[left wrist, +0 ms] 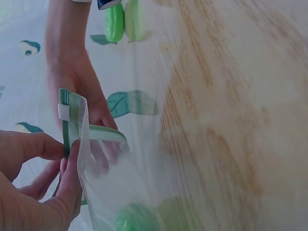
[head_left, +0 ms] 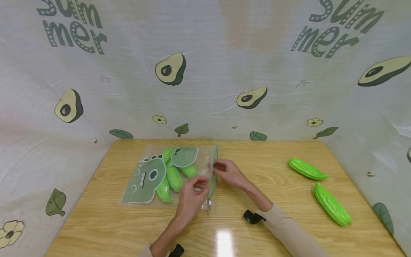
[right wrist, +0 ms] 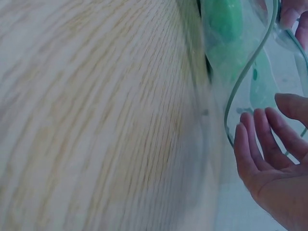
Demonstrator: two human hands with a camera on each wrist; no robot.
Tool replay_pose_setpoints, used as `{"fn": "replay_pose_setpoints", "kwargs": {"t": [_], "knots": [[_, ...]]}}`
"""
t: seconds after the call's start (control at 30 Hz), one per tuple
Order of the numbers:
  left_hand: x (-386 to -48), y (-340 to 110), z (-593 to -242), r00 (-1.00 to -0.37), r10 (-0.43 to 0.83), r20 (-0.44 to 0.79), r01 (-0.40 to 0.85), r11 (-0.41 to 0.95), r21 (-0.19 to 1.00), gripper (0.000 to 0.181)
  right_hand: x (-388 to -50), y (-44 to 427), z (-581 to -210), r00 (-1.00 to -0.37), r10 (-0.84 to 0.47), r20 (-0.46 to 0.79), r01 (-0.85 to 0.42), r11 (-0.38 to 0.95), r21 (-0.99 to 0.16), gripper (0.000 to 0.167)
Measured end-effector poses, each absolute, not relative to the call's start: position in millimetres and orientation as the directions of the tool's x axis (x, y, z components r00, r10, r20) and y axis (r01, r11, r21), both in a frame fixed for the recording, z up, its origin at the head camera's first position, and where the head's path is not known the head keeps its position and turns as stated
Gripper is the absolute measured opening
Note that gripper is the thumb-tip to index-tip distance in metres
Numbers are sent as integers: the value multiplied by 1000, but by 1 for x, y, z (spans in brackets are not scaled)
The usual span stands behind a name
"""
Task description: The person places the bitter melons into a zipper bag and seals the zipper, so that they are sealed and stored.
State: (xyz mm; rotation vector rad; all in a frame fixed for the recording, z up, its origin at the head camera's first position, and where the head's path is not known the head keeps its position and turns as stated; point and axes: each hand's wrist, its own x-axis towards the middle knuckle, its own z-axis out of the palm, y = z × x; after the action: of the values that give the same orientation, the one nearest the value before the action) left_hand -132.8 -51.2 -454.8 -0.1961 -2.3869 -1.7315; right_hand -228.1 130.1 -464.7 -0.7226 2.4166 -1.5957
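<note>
A clear zip bag (head_left: 203, 154) with a green cartoon monster print lies on the table, its mouth toward the right. Several bright green toy bitter melons (head_left: 173, 177) are inside. My left hand (head_left: 191, 197) pinches the near side of the bag's mouth between thumb and fingers, close to the white slider (left wrist: 63, 111). At the far side of the mouth is my right hand (head_left: 230, 174). The right wrist view shows its fingers (right wrist: 263, 134) loosely bent and spread at the bag's opening, with nothing held in them.
Two more bitter melons lie on the right of the wooden table (head_left: 263, 157), one farther back (head_left: 307, 169) and one nearer (head_left: 332, 205). A printed cloth (head_left: 205, 107) hangs behind the table and along both sides. Each wrist wears a black camera.
</note>
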Motion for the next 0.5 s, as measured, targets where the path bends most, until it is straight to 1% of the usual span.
{"fn": "replay_pose_setpoints", "kwargs": {"t": [0.1, 0.37, 0.5], "knots": [[-133, -52, -455, -973, -5, 230, 217, 311, 925, 26, -226, 133, -463, -875, -464, 137, -311, 323, -894, 27], [-133, -52, -458, -972, -10, 233, 218, 316, 923, 25, -222, 146, -462, -891, -436, 124, -269, 289, -919, 27], [-134, -52, -459, -972, -7, 236, 221, 314, 923, 26, -219, 153, -461, -901, -418, 113, -253, 295, -921, 28]]}}
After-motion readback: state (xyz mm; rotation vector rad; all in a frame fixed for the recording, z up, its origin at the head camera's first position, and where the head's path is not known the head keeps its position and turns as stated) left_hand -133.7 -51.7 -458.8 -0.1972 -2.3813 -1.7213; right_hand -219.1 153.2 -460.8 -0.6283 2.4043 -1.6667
